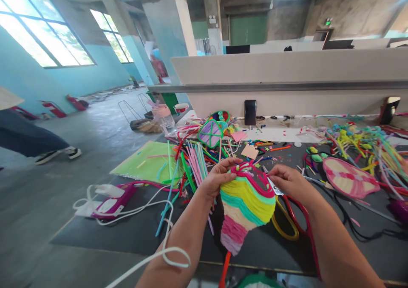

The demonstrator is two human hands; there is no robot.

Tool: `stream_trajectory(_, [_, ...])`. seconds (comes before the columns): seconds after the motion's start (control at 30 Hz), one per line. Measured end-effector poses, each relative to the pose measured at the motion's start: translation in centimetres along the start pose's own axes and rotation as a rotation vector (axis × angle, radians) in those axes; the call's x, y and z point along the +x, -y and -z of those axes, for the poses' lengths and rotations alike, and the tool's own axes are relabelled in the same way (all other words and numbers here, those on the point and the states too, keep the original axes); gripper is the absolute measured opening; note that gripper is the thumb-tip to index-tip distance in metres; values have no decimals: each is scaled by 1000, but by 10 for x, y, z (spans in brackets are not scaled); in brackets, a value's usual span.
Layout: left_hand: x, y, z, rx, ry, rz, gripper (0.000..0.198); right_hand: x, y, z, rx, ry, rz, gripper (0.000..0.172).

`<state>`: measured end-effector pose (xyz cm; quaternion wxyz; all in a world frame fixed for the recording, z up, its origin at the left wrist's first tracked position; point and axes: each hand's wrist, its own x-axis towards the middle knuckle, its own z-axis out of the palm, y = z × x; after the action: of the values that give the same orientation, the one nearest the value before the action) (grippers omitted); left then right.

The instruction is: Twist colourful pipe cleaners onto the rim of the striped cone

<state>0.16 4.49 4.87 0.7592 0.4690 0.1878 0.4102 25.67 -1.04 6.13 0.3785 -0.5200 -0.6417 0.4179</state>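
A fan-shaped craft piece (247,203), covered in fuzzy bands of yellow, teal, cream, pink and lilac, is held above the dark table. My left hand (219,175) grips its upper left edge, thumb on the front. At the upper right edge, the fingers of my right hand (283,178) are pinched together by a magenta fuzzy strand (266,185) that curves along the top. The strand's end at my fingertips is too small to make out. Scissors (285,224) with yellow and red handles lie under my right hand. An orange stick (225,269) extends below the piece.
Pastel straws (196,162), pipe cleaners and a green sheet (148,162) lie left. A purple power strip (114,201) trails a white cable near my left forearm. A pink patterned piece (350,177) lies right. A phone (250,112) leans on the partition. A person's legs (28,130) show far left.
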Motion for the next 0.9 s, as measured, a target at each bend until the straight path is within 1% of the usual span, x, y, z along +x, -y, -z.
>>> stream_trajectory(0.1, [-1,0,-1,16,14,-7,49,1,-3,-8,-13,75,-4,20])
stream_trajectory(0.3, [-2,-1,-4,21,36,1,48,-2,1,-22,247,114,2,26])
stream_trajectory(0.47, [0,1,-5,29,36,7,48,-3,5,-29,337,144,64,26])
stream_trajectory(0.53, [0,3,-5,37,35,14,48,-2,4,-33,365,144,60,24])
stream_trajectory(0.67, [1,6,-8,45,42,48,47,0,1,-44,440,126,-4,24])
stream_trajectory(0.73, [2,7,-9,37,38,47,45,1,-1,-49,499,113,-15,26])
stream_trajectory(0.9, [3,10,-10,62,3,52,33,6,-1,-57,621,36,-64,35])
